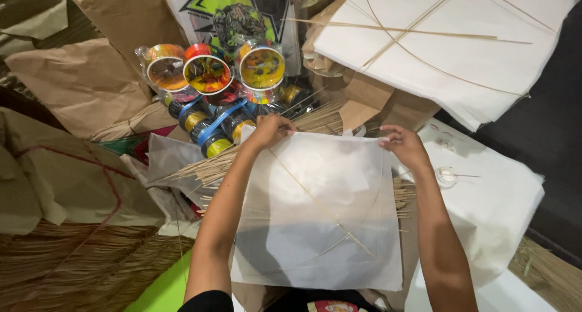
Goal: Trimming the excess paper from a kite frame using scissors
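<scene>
A square white paper kite (pixel 321 209) lies in front of me with a thin bamboo spine running diagonally and a bowed stick curving across it. My left hand (pixel 271 130) pinches the kite's far left corner, where the stick ends. My right hand (pixel 403 145) grips the far right corner edge of the same sheet. Both forearms reach out along the kite's sides.
Finished white kites (pixel 448 39) are stacked at the back right. Colourful thread spools (pixel 209 76) in plastic sit at the back centre, with brown paper (pixel 85 82) to the left. Thin bamboo sticks (pixel 206 169) lie bundled beneath the kite. A small tape roll (pixel 447 176) rests on white sheets at right.
</scene>
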